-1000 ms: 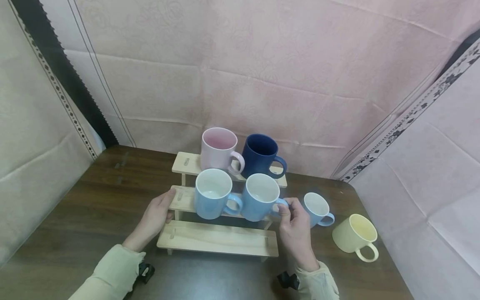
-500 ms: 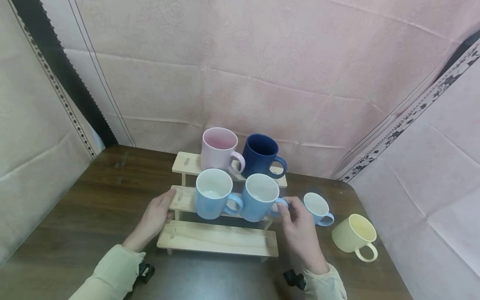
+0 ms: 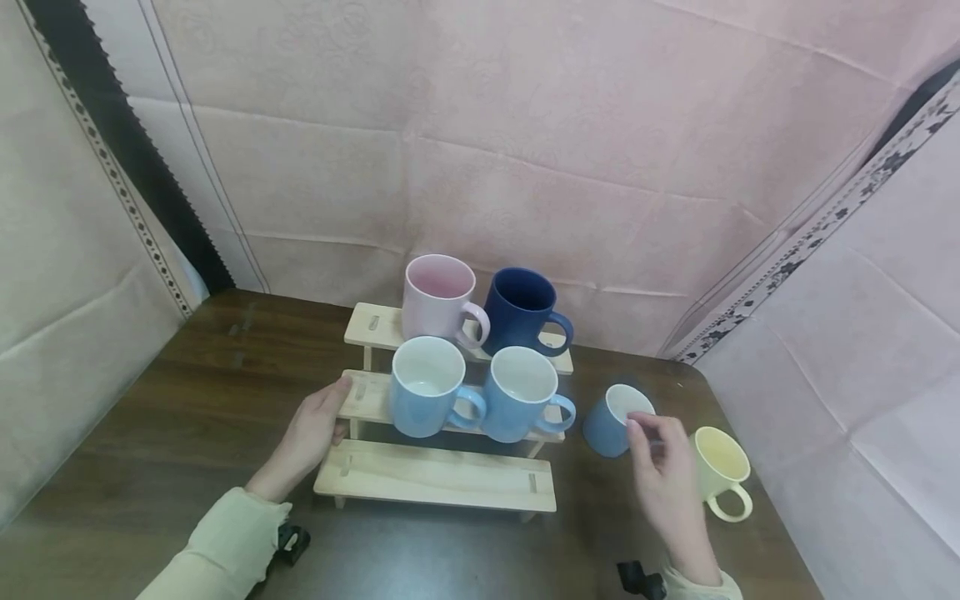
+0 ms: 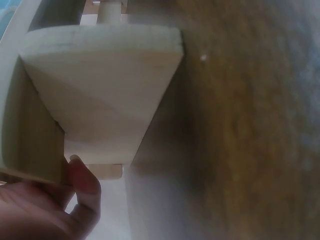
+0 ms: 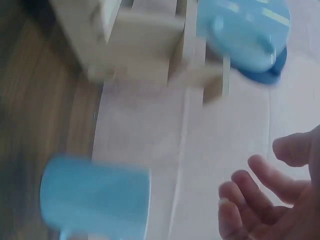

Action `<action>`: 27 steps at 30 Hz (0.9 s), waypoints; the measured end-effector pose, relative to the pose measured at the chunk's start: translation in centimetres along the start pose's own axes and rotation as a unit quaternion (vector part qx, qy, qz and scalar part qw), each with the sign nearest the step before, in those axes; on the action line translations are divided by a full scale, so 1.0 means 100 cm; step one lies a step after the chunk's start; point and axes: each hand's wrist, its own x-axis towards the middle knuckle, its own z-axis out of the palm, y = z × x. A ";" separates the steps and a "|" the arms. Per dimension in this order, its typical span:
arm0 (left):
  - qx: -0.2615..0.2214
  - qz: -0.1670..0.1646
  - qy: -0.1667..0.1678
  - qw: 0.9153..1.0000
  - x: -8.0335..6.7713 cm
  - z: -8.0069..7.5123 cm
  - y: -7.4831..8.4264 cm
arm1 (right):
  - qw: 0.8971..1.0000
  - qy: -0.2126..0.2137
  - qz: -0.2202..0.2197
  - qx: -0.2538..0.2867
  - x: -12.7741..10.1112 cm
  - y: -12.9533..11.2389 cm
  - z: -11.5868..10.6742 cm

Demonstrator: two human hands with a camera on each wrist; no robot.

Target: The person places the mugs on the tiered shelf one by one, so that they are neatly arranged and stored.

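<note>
Right hand (image 3: pixel 667 475): raised over the table (image 3: pixel 150 467), fingers loosely spread, nothing grasped; in the right wrist view the fingertips (image 5: pixel 250 200) are seen apart from the small mug.
Small mug (image 3: pixel 611 421): the thing nearest the right hand, set on the table just right of the rack; it lies ahead of and slightly left of the fingertips. Contact cannot be told from the head view. It is tipped, its mouth turned toward the hand and its body away to the left, so the long axis runs roughly left to right.
Yellow mug (image 3: pixel 720 471): just right of the right hand, partly hidden by it, handle toward the viewer.
Left hand (image 3: pixel 303 437): the rack's left end is held, thumb on the middle step and fingers under the board, as the left wrist view shows.
Nearer hand: the right, by far.
Rack (image 3: pixel 435 483): three wooden steps; the lowest bears nothing.
Middle step: two light blue mugs (image 3: pixel 423 387), upright, handles to the right.
Top step: a pink mug (image 3: pixel 438 296) and a navy mug (image 3: pixel 521 312).
Writing: none is legible on any mug or on the rack.
</note>
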 end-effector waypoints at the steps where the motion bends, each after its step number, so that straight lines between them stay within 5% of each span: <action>1: 0.001 0.001 -0.001 1.000 0.000 0.000 0.000 | 1.000 0.014 0.005 -0.006 -0.001 0.005 -0.005; 7: 0.002 0.007 -0.008 1.000 0.000 0.000 0.000 | 0.989 0.109 0.060 -0.076 -0.011 0.037 -0.035; 12: 0.008 0.009 -0.012 1.000 0.000 -0.002 0.000 | 0.973 0.158 0.150 -0.081 -0.020 0.066 -0.054; 17: 0.007 0.003 -0.010 1.000 0.000 -0.002 0.001 | 0.961 0.132 0.230 -0.077 -0.028 0.088 -0.062; 27: 0.012 -0.011 -0.017 1.000 0.001 -0.001 0.001 | 0.960 0.054 0.262 -0.087 -0.034 0.106 -0.064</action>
